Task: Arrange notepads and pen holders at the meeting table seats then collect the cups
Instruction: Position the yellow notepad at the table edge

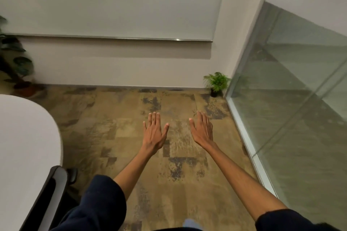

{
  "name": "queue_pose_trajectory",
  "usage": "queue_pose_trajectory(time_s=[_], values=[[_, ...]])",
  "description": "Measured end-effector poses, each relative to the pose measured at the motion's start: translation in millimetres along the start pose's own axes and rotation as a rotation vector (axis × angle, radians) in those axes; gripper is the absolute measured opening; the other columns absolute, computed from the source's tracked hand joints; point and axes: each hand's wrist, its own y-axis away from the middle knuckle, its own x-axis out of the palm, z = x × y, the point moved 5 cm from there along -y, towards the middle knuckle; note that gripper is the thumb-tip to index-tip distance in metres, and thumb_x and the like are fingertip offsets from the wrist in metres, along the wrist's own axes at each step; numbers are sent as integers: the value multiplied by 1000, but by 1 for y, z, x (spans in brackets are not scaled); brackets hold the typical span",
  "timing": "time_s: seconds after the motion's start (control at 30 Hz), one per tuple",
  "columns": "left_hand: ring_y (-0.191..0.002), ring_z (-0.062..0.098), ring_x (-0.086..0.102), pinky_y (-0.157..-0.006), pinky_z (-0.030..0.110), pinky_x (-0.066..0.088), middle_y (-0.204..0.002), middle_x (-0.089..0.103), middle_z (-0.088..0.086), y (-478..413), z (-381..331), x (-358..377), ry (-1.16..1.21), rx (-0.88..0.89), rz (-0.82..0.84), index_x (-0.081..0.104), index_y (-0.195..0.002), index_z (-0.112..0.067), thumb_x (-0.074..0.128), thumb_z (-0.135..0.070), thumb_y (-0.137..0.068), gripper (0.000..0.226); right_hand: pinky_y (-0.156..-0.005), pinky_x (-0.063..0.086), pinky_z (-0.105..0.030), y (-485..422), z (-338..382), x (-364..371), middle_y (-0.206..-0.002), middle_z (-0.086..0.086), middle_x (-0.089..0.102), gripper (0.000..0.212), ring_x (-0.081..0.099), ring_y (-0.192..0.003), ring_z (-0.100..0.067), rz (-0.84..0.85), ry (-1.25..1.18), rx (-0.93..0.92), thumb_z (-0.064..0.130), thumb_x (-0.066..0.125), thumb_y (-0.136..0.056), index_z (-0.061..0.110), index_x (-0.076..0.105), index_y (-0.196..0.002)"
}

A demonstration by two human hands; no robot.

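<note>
Right of the white rounded surface [24, 127], the left hand [154, 131] and right hand [202, 130] are held out flat, each grip spread and empty. No notepads, pen holders or cups are seen, so progress cannot be judged.

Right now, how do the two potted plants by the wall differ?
The corner fern is small, bright green and feathery; the left plant looks larger, with dark broad leaves. The corner fern shows whole; the left plant is cut by the frame edge. Both stand by the white wall.

No text, label or number can be read — anywhere.
</note>
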Motion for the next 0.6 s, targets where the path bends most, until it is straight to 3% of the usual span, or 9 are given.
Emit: queue_pose_trajectory(time_s=[0.27, 0.6], values=[[-152, 22, -8, -123, 49, 0, -164, -1, 8, -84, 100, -25, -29, -212, -41, 3, -156, -13, 20, -53, -102, 69, -121, 16, -47, -118, 75, 74, -161, -8, 21, 62, 17, -150, -24, 124, -21, -143, 45, 31, -103, 13, 20, -154], [-152, 19, -8, -123, 50, 1, -165, -2, 5, -258, 189, -74, -51, -359, -149, 3, -156, -14, 21, -52, -102, 69, -123, 12, -49, -316, 188, 159, -162, -6, 18, 62, 13, -151, -22, 224, -35, -297, 45, 30, -103, 13, 19, -154]])
